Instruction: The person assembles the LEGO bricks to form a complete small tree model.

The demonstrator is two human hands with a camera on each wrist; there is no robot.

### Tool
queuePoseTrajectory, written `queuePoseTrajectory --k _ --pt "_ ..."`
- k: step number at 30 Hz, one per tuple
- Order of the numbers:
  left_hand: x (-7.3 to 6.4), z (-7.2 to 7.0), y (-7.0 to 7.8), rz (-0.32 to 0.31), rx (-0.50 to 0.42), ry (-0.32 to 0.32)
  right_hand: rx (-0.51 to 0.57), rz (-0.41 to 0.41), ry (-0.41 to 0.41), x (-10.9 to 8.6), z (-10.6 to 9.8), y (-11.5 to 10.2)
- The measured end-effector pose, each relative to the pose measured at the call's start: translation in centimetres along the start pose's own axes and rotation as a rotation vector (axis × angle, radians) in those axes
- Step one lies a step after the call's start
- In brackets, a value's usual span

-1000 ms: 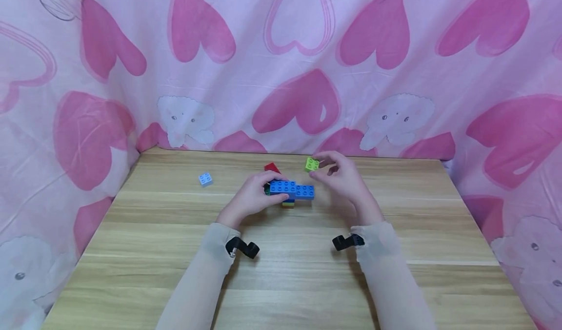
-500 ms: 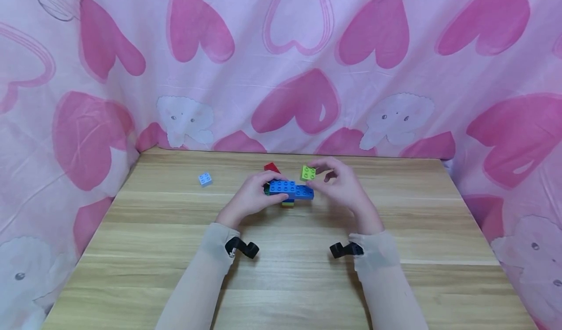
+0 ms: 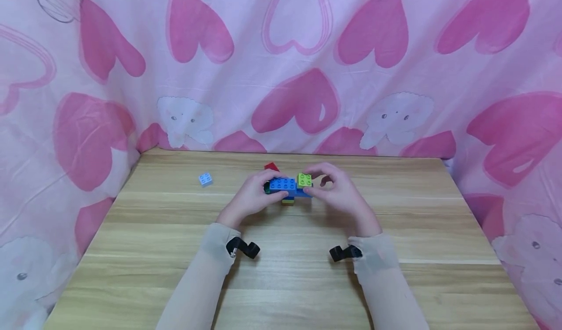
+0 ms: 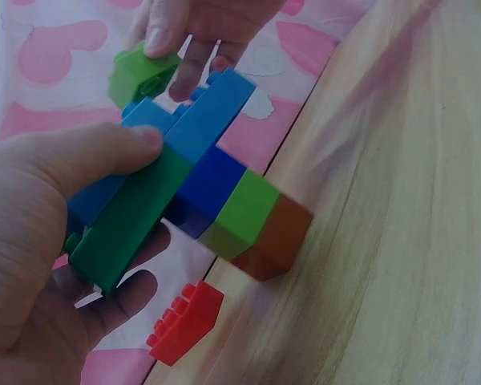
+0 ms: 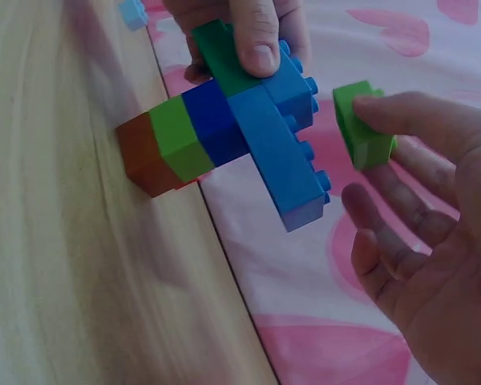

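Note:
My left hand (image 3: 251,193) grips a built-up stack of toy building bricks, thumb on the near side and fingers behind. In the left wrist view the stack has an orange-brown brick (image 4: 277,237) lowest, a lime brick and a dark blue brick (image 4: 212,188) above it, then a long green brick (image 4: 136,220) beside a blue brick (image 4: 211,112). Another blue brick (image 3: 282,184) tops the green one. With thumb and fingertips, my right hand (image 3: 340,193) pinches a lime-green brick (image 5: 362,128). That brick hovers above the blue brick's right end, a gap showing in the right wrist view.
A red brick (image 4: 186,322) with a sloping side lies behind the stack. Off to the left, a light blue brick (image 3: 205,179) rests on the wooden table (image 3: 290,281). A pink heart-print curtain (image 3: 294,100) hangs along the table's back edge.
My right hand has brought the lime-green brick leftward and nearer, from beyond the stack to over its right end. The left hand and the stack stay nearly in place.

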State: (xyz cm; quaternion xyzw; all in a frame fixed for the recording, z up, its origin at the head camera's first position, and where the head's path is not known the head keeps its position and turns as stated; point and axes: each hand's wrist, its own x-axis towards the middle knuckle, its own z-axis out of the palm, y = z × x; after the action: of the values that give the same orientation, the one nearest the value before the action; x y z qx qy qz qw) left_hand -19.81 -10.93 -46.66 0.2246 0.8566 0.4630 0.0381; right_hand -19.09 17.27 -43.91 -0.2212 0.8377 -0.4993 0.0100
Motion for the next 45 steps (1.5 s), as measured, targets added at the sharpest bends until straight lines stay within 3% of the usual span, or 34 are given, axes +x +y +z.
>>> queuePoseTrajectory --k 11,30,45 --pt "0.4 0.3 -0.1 0.010 0.020 0.025 -0.045 0.001 0.007 0.3 0.6 0.8" --pt "0.4 0.4 -0.3 0.015 0.029 0.034 -0.035 0.012 -0.006 0.5 1.4 1.5" --pt "0.4 0.4 -0.2 0.019 0.024 0.037 0.061 0.083 -0.034 0.5 1.8 1.8"
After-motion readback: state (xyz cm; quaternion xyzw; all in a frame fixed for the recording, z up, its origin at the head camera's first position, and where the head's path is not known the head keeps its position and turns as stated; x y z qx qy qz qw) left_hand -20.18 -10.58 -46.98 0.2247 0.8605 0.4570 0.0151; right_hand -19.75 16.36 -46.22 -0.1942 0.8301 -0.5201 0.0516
